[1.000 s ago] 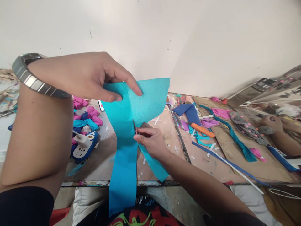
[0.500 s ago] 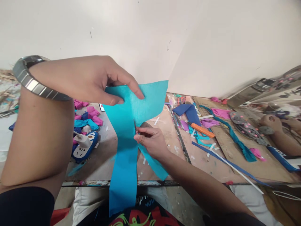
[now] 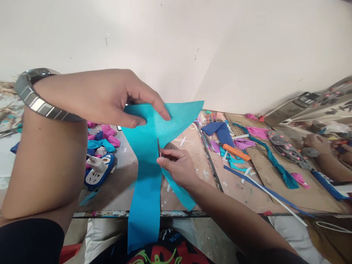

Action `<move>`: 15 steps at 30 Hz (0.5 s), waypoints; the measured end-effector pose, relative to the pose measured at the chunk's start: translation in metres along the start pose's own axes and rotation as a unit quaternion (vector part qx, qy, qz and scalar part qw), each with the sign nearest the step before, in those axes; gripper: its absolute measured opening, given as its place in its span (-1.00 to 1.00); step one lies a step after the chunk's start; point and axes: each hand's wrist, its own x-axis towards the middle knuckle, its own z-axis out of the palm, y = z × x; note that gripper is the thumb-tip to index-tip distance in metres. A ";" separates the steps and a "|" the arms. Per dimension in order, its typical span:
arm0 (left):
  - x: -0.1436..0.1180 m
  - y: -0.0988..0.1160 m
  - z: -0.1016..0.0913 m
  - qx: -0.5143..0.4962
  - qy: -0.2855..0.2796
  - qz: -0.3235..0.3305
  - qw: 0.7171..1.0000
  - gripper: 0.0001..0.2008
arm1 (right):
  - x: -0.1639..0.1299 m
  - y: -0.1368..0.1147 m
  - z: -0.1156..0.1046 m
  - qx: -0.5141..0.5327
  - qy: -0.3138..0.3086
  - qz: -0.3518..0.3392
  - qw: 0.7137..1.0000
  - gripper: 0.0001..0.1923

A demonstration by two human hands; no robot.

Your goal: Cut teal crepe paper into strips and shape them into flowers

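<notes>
Change: since the earlier frame the teal sheet's [image 3: 150,146] upper right corner has swung up and out into a sharper point; the left hand [image 3: 110,97] has sunk slightly, and the scissors [image 3: 158,147] have barely moved.
Sheet: held up in the air over the cluttered workbench [image 3: 123,176], a cut strip hanging down past the bench edge toward the lap.
Left hand: raised, wrist bent, watch [image 3: 38,97] on the forearm; thumb and fingers pinch the sheet's top edge.
Right hand [image 3: 177,165]: below and nearer the body, closed around the small scissors, blades pointing up into the slit.
Doing it well: judging by the slit, keeping the top edge taut and the blades in line with the strip's edge should keep the cut straight.
Nearby: another person's hands [image 3: 330,146] at far right.
</notes>
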 end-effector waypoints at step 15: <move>0.000 0.009 0.002 0.010 -0.015 -0.020 1.000 -0.57 | 0.003 -0.006 0.001 -0.002 0.006 -0.035 0.999 -0.58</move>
